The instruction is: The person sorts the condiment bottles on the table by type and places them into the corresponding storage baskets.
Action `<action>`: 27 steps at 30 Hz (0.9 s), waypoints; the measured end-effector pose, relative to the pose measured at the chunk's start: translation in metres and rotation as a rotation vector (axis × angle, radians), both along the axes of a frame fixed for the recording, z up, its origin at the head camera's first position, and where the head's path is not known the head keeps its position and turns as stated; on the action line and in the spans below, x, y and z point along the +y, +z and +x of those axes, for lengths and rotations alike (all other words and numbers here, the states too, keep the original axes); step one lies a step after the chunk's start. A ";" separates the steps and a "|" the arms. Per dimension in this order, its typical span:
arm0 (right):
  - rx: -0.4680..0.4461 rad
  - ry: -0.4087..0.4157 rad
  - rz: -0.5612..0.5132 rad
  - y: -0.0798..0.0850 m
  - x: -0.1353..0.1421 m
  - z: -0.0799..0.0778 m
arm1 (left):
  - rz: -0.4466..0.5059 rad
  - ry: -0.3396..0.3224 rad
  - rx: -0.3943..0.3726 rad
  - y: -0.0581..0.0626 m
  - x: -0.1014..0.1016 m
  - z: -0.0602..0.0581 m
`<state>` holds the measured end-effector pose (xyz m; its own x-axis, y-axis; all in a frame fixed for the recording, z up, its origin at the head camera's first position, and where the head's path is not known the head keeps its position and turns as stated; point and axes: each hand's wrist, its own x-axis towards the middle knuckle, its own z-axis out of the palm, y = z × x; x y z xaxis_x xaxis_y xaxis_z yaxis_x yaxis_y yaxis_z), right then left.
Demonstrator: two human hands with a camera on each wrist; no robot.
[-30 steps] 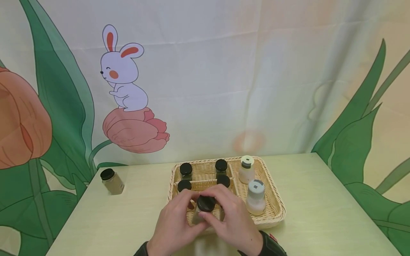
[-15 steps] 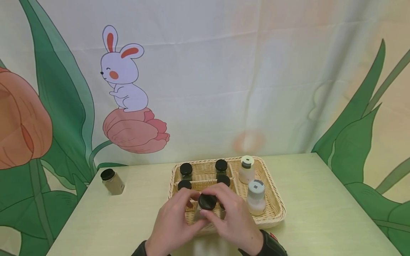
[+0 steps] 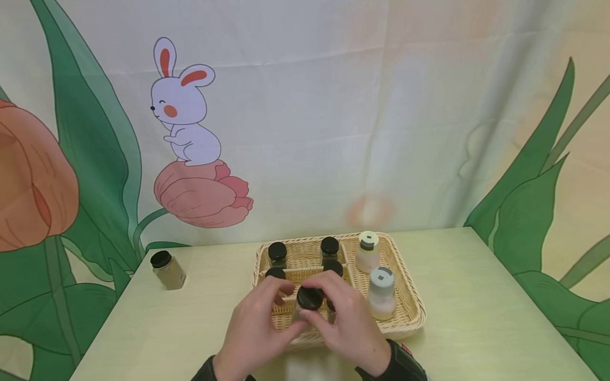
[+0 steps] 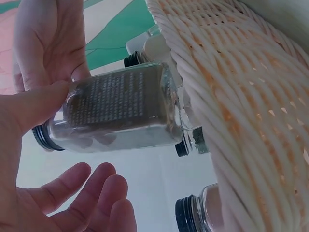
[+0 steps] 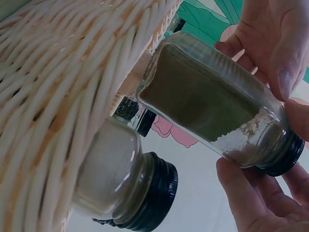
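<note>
A square glass spice jar (image 4: 113, 101) with a black lid (image 3: 310, 298) and brownish-grey powder stands over the basket's front compartment, its base partly behind the rim in both wrist views. I cannot tell whether it rests on the bottom. My right hand (image 3: 351, 328) pinches it around the lid and neck. My left hand (image 3: 254, 325) touches the jar's side with the thumb, while its other fingers stay curved and apart from the glass. In the right wrist view a label is hidden; pale powder (image 5: 246, 128) shows near the neck.
The divided wicker basket (image 3: 412, 301) holds several black-lidded jars, such as one back-left jar (image 3: 277, 254). On its right side stand two white-capped bottles, a front bottle (image 3: 382, 293) and a back bottle (image 3: 367, 252). Another black-lidded jar (image 3: 169, 271) stands on the table at left.
My left fingers have spread away from the jar, slightly leftward. The jar's lid has shifted a little up and right with my right hand still on it.
</note>
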<state>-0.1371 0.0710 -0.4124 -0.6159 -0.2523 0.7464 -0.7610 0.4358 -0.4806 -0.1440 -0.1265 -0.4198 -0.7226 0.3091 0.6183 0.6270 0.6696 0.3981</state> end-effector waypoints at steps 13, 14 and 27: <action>-0.047 -0.021 0.019 -0.004 0.001 -0.002 | 0.014 0.024 -0.008 0.004 -0.004 -0.002; -0.053 -0.020 0.019 -0.004 0.002 -0.002 | 0.012 0.029 -0.015 0.005 -0.004 -0.002; -0.062 -0.020 0.036 -0.007 0.003 -0.004 | 0.023 0.016 -0.004 0.011 -0.013 -0.007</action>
